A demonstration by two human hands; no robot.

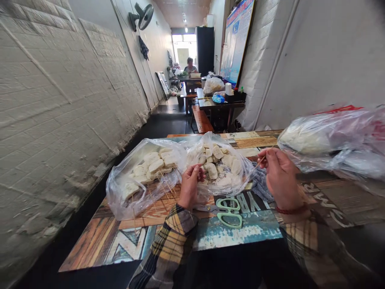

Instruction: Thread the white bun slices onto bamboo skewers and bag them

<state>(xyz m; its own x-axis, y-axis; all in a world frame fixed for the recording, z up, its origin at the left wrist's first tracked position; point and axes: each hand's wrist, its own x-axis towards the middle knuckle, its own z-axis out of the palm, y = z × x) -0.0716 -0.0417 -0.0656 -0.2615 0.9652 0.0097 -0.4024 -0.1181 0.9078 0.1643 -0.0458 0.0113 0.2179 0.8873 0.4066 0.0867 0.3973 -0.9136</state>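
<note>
My right hand (282,178) is raised over the table's right side, pinching a thin wooden skewer (261,161) that slants down to the left. My left hand (191,185) is closed, its fingertips together at the near edge of a see-through bag (240,182) of pale, soft-looking pieces (218,152). Whatever it may hold is too small to make out. To its left lies another see-through bag (116,196) with larger pale slabs (156,165), several of them on skewers (168,186) that point toward me. Green-handled scissors (230,220) rest just right of my left wrist.
A grey cloth (261,184) lies beneath my right hand. Large plastic bags (337,138) fill the table's right end. Textured walls (75,100) run along both sides. Farther back are a bench (202,119), a second table (210,103) and a seated person (190,66).
</note>
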